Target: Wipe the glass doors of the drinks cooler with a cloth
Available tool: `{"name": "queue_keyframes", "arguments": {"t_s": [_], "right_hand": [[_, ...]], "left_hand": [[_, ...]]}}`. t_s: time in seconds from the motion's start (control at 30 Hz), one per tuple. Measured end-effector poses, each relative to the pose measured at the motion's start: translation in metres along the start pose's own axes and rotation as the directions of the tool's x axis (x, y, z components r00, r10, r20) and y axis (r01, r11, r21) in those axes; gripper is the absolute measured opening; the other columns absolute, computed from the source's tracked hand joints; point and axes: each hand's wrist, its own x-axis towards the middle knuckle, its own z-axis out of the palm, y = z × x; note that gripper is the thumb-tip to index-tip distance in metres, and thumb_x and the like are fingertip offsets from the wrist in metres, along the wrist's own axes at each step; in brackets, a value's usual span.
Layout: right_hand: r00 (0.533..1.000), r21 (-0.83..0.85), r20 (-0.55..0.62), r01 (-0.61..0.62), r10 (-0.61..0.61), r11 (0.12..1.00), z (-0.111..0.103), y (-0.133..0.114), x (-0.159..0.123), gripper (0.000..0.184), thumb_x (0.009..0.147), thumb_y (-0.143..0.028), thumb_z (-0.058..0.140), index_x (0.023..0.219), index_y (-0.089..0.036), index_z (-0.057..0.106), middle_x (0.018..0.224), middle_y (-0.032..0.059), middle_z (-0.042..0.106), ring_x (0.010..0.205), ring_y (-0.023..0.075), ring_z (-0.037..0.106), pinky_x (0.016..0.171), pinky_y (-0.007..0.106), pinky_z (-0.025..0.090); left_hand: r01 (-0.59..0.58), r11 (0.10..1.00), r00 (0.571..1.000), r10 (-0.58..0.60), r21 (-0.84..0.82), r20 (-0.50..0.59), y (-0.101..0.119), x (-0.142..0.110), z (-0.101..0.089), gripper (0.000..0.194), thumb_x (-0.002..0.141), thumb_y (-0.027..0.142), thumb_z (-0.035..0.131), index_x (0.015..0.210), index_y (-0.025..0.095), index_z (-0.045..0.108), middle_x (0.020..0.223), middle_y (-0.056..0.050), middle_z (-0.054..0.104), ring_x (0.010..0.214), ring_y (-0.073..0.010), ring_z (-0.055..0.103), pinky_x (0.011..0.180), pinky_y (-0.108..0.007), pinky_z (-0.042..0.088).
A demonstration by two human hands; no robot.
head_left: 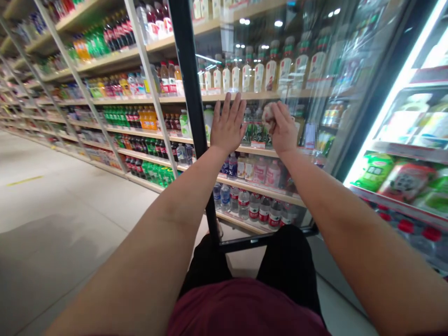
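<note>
Wiping step judged in hand: right fingers (280, 113) curled closed on cloth (268, 114), bunched under and left of them, apparently against glass (257, 106); left fingers (226, 110) spread, empty; next stroke calls for even pressure.

Drink bottles (148, 119) on long shelves (108, 59)

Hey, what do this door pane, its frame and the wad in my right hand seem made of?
Door pane: probably glass, clear and glossy; bottles show through, with bright reflections. Frame: perhaps coated metal, dark and smooth; plastic possible. Wad: likely cloth, matte, crumpled; blur hides any weave.
</note>
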Motion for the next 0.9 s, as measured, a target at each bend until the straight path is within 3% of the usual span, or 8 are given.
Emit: {"name": "queue_keyframes", "arguments": {"t_s": [0.1,0.2,0.27,0.33,0.43,0.5,0.7,0.9], "right_hand": [[0.996,0.04,-0.081,-0.045,0.048,0.998,0.001,0.001,0.025,0.059,0.107,-0.024,0.021,0.152,-0.021,0.059,0.168,0.0056,0.044,0.151,0.0237,0.051,0.121,0.045,0.05],[0.994,0.035,-0.108,-0.023,0.026,0.999,0.003,0.002,0.038,0.055,0.109,-0.033,0.023,0.133,-0.029,0.072,0.165,0.0001,0.048,0.15,0.0249,0.051,0.12,0.048,0.052],[0.995,0.012,-0.1,-0.01,0.011,1.0,0.004,-0.002,0.036,0.057,0.11,-0.035,0.02,0.134,-0.028,0.071,0.164,0.0004,0.049,0.155,0.0246,0.045,0.125,0.051,0.046],[0.999,-0.027,-0.046,-0.01,0.009,1.0,0.0,-0.01,0.03,0.059,0.111,-0.034,0.016,0.148,-0.025,0.062,0.169,0.0019,0.042,0.161,0.0231,0.033,0.132,0.052,0.035],[0.993,-0.112,0.113,-0.015,0.028,0.994,-0.013,-0.028,0.02,0.061,0.111,-0.041,0.025,0.169,-0.026,0.032,0.178,0.0025,0.021,0.168,0.0245,0.008,0.136,0.057,0.019],[0.98,-0.168,0.189,-0.034,0.066,0.985,-0.023,-0.038,0.013,0.067,0.111,-0.048,0.029,0.173,-0.027,0.018,0.18,0.0028,0.012,0.168,0.0287,-0.001,0.134,0.064,0.014],[0.974,-0.26,0.169,-0.102,0.149,0.96,-0.026,-0.037,-0.012,0.062,0.113,-0.054,0.029,0.171,-0.034,0.027,0.18,0.0067,0.014,0.166,0.039,0.004,0.125,0.078,0.012],[0.993,-0.135,0.092,-0.06,0.073,0.989,-0.018,-0.015,-0.036,0.053,0.114,-0.043,0.033,0.165,-0.034,0.04,0.177,0.0074,0.025,0.166,0.0405,0.009,0.124,0.081,0.006]], "left_hand": [[0.033,0.999,0.998,-0.033,0.006,0.046,-0.001,0.002,0.001,0.067,0.107,0.034,0.037,0.169,0.019,0.015,0.178,0.012,0.009,0.159,-0.011,-0.029,0.131,-0.05,-0.029],[0.026,1.0,0.999,-0.026,-0.002,0.036,0.0,0.002,0.001,0.072,0.104,0.038,0.039,0.17,0.02,0.016,0.177,0.012,0.014,0.156,-0.0072,-0.034,0.134,-0.05,-0.024],[0.033,0.999,0.999,-0.032,-0.018,0.034,0.0,0.001,0.0,0.079,0.096,0.043,0.046,0.168,0.024,0.017,0.176,0.014,0.016,0.156,-0.0071,-0.033,0.137,-0.058,-0.014],[0.05,0.998,0.998,-0.048,-0.036,0.045,0.001,0.001,-0.003,0.082,0.092,0.045,0.049,0.167,0.029,0.017,0.176,0.016,0.016,0.158,-0.0079,-0.03,0.137,-0.064,-0.008],[0.053,0.997,0.998,-0.05,-0.059,0.047,0.004,0.0,-0.008,0.076,0.1,0.042,0.044,0.171,0.025,0.021,0.177,0.011,0.014,0.164,-0.0156,-0.016,0.138,-0.057,-0.007],[0.059,0.996,0.997,-0.056,-0.07,0.049,0.006,-0.001,-0.012,0.072,0.104,0.038,0.042,0.171,0.023,0.026,0.178,0.007,0.013,0.165,-0.0209,-0.008,0.138,-0.052,-0.008],[0.067,0.99,0.997,-0.062,-0.126,0.047,0.007,-0.002,-0.012,0.07,0.105,0.034,0.045,0.172,0.027,0.025,0.177,0.009,0.008,0.164,-0.021,-0.009,0.138,-0.051,-0.009],[0.075,0.989,0.996,-0.068,-0.128,0.055,0.007,-0.002,-0.009,0.07,0.106,0.031,0.041,0.173,0.022,0.024,0.177,0.008,0.005,0.163,-0.0212,-0.012,0.138,-0.05,-0.012]]}}
